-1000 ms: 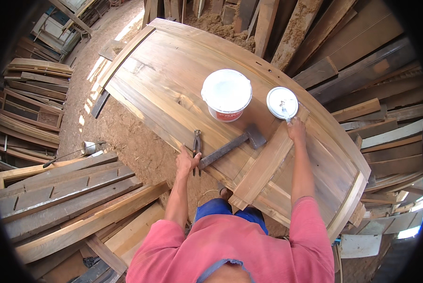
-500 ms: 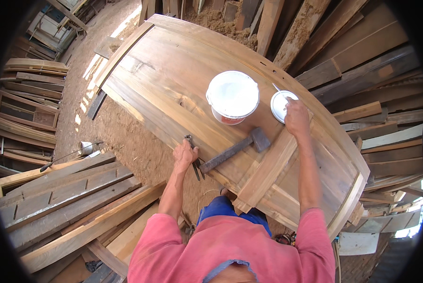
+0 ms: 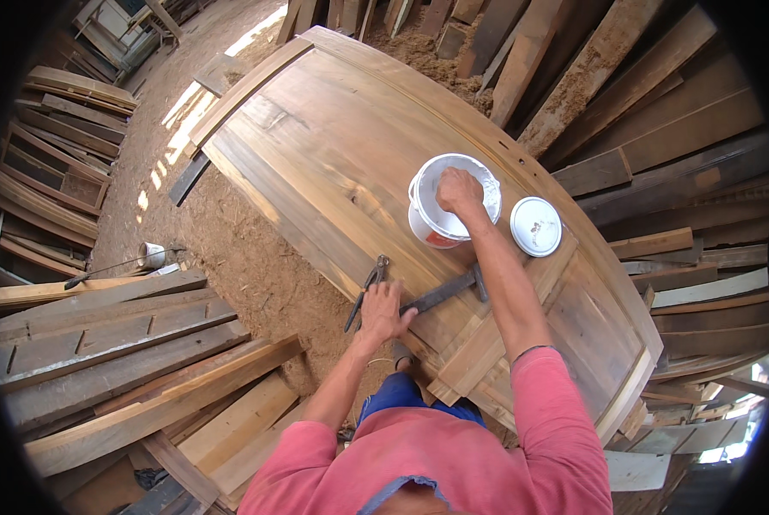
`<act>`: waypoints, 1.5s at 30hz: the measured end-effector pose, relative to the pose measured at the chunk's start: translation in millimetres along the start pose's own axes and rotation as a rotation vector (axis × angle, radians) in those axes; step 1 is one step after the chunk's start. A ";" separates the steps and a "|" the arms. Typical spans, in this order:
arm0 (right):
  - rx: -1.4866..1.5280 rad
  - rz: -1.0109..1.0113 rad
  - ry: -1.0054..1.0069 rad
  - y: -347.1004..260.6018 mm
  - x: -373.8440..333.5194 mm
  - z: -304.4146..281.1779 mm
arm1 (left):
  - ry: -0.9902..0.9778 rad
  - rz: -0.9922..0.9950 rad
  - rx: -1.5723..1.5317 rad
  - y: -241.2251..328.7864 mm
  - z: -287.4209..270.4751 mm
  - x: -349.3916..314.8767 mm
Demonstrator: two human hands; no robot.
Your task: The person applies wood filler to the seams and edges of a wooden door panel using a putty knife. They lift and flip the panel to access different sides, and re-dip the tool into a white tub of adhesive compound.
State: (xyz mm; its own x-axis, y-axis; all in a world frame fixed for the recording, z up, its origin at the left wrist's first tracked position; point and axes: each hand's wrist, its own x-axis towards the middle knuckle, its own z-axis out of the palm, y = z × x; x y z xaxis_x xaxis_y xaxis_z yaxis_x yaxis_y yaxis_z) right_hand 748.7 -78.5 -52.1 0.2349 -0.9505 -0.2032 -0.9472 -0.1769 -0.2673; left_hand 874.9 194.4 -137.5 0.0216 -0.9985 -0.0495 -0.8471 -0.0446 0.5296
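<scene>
Your right hand (image 3: 459, 190) has shifted left from lid (image 3: 536, 227) to open bucket (image 3: 426, 221), fingers curled, any hold hidden.

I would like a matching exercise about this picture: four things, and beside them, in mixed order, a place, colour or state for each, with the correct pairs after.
1. right hand
2. round lid
3. hammer
4. shorts

A. blue
B. handle end near the left hand
C. reaching into the bucket
D. on the wooden panel, right of the bucket

Pairs: 1-C; 2-D; 3-B; 4-A
</scene>
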 end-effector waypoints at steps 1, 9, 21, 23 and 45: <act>0.065 0.008 0.053 1.7 5.7 12.5 | -0.093 0.034 0.021 4.6 4.6 -13.8; 0.675 0.063 -0.298 25.2 11.5 -7.3 | -0.088 0.044 0.110 -6.2 22.3 -21.3; 1.271 0.011 -0.184 134.0 -138.6 -61.1 | 0.001 0.110 0.190 8.5 37.7 -27.9; 1.278 -0.039 -0.190 143.3 -175.2 -62.6 | -0.010 0.092 0.231 1.3 32.2 -35.4; 1.954 0.582 0.637 371.0 -876.7 124.2 | -0.296 0.488 0.347 270.3 230.4 -214.6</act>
State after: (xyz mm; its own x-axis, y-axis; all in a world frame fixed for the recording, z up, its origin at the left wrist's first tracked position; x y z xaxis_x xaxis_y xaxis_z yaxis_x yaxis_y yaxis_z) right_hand 218.4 721.0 -90.1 -0.4098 -0.7939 -0.4492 0.6183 0.1203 -0.7767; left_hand 518.9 403.7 -178.8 -0.5123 -0.8490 -0.1293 -0.8455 0.4722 0.2495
